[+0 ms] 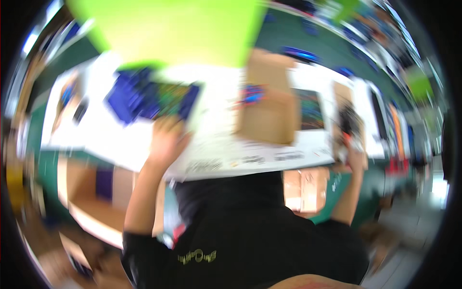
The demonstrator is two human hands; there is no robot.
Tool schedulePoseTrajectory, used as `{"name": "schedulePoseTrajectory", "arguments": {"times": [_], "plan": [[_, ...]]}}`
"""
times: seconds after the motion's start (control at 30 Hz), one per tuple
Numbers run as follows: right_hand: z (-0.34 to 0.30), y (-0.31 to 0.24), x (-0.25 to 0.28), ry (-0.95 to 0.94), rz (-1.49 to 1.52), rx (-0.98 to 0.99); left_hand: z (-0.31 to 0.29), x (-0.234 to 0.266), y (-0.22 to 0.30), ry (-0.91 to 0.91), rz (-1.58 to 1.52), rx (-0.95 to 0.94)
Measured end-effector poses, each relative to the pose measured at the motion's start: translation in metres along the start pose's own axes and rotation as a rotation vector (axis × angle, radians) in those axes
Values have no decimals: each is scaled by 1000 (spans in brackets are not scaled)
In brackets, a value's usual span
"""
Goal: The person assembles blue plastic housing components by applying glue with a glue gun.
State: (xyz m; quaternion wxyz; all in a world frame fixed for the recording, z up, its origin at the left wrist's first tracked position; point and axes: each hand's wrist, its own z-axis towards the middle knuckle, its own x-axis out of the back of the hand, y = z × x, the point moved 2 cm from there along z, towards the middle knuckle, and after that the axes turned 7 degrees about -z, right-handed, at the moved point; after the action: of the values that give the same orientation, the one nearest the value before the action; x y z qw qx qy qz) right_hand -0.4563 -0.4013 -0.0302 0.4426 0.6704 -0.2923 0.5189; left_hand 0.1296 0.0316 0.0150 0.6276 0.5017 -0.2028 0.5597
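Note:
The whole picture is smeared by motion. My left hand [166, 137] reaches up onto the white table [216, 144], its fingers at the lower edge of a flat green and blue board [171, 98]; the blur hides whether it grips it. My right hand [356, 158] is at the near end of a narrow open cardboard box [347, 120] that holds dark and red small parts. Whether it holds the box is unclear. My black shirt [240, 226] fills the lower middle.
A brown cardboard box [267, 111] stands mid-table with a red and blue item [251, 94] beside it. A dark tray [310, 110] lies to its right. A bright green shape [168, 29] covers the top. More cardboard boxes [96, 192] sit below the table.

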Motion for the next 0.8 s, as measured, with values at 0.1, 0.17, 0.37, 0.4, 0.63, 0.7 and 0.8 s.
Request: {"name": "schedulePoseTrajectory", "arguments": {"times": [0.1,0.17,0.37,0.4,0.63,0.7,0.8], "plan": [[-17,-85,78,-256,542,-548,-6,12,5,22,3,107],[-27,-71,80,-174,624,-559,-5,23,23,75,-53,157],[-65,-75,101,485,852,-658,16,74,43,381,-58,121],[-65,-80,105,644,857,-581,19,82,44,380,-55,124],[-49,-116,129,-117,1180,-276,27,74,34,282,-382,243],[-49,-112,123,-145,1153,-299,23,53,31,364,-577,308],[-56,-102,115,-4,1482,-459,14,38,40,493,-642,297]]}}
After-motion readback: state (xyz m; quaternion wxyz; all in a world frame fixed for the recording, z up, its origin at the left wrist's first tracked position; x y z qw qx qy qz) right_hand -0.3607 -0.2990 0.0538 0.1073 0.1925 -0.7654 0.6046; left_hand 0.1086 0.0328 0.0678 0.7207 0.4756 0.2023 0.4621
